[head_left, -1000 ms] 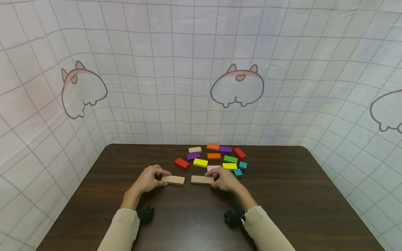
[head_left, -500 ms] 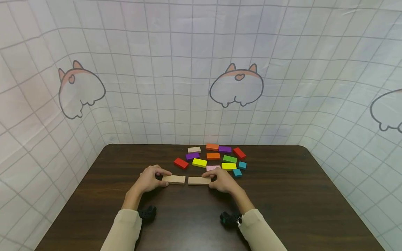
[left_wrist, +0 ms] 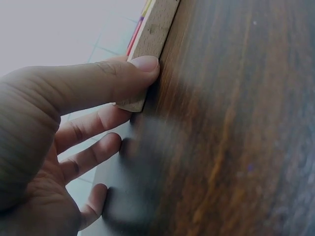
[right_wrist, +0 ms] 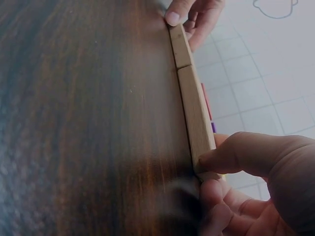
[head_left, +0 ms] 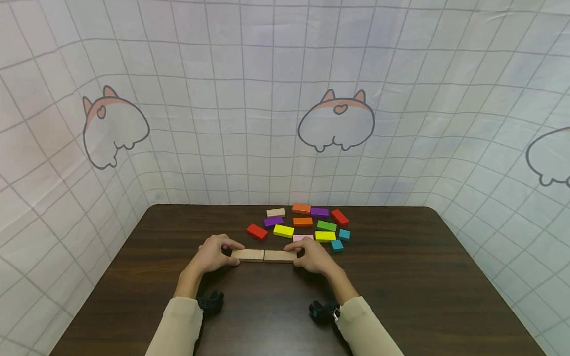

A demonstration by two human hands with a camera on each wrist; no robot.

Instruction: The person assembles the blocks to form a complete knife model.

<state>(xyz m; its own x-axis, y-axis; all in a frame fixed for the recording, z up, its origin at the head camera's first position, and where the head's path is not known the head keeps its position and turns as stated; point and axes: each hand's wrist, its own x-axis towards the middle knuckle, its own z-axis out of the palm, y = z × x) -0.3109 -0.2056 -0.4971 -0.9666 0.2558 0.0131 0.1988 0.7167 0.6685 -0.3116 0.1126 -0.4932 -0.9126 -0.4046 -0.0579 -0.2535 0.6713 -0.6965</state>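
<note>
Two plain wooden blocks lie flat on the table, end to end in one line, with only a thin seam between them. My left hand (head_left: 213,254) pinches the outer end of the left wooden block (head_left: 249,255) between thumb and fingers; in the left wrist view the thumb presses its near side and the other fingers spread loosely. The right wooden block (head_left: 278,256) is pinched at its outer end by my right hand (head_left: 314,256). In the right wrist view, the right block (right_wrist: 196,113) meets the left block (right_wrist: 180,46) end to end.
Behind the hands lie several coloured blocks, among them a red block (head_left: 257,232), a yellow block (head_left: 283,231), a pink block (head_left: 303,238) and a blue block (head_left: 337,245). A small plain block (head_left: 275,212) sits farther back. A white grid cloth (head_left: 231,148) surrounds the dark table (head_left: 401,277).
The right hand has slid the right block leftward, closing the gap until the two blocks' ends meet. The left hand and its block have shifted very slightly right.
</note>
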